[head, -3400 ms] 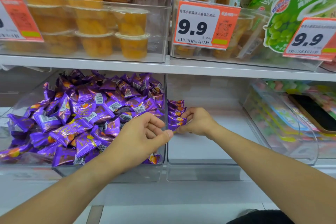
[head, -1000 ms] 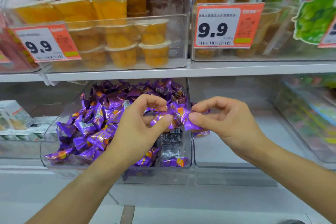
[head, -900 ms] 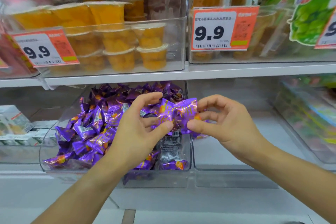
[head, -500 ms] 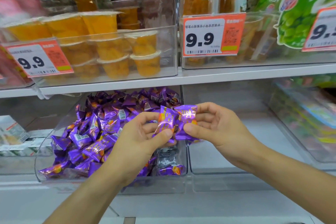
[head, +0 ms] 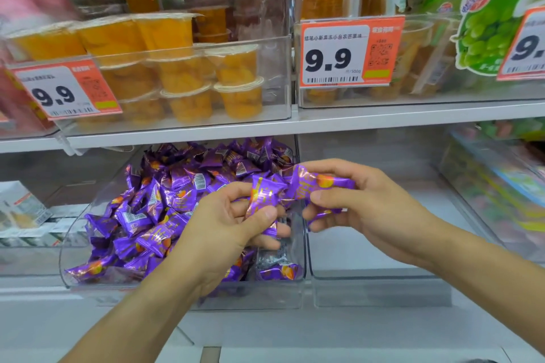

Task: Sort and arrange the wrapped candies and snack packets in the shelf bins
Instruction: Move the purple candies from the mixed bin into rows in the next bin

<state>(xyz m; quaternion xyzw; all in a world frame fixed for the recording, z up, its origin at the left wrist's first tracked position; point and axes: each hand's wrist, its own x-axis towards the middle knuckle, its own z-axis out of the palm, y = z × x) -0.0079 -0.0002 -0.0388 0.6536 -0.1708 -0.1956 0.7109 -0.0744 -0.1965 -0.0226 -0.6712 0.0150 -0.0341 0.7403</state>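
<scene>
Centrally, two hands meet above the divide between two clear bins on the lower shelf.

Left hand (head: 227, 224): fingers and thumb curled round a purple wrapped candy (head: 265, 194), held over the right end of the candy bin (head: 182, 293).

Right hand (head: 362, 209): thumb and fingers pinching a second purple candy (head: 317, 183), its wrapper touching the first; more purple wrappers show beneath its fingers.

Candy bin, at 9 o'clock from the hands: heaped with loose purple candies (head: 165, 200).

Neighbouring bin (head: 380, 289), at 4 o'clock: clear plastic.

Upper shelf, at 12 o'clock: orange jelly cups (head: 182, 79) in a clear bin; price tag (head: 348, 51) reading 9.9 at 1 o'clock; another price label (head: 65, 91) at 10 o'clock.
</scene>
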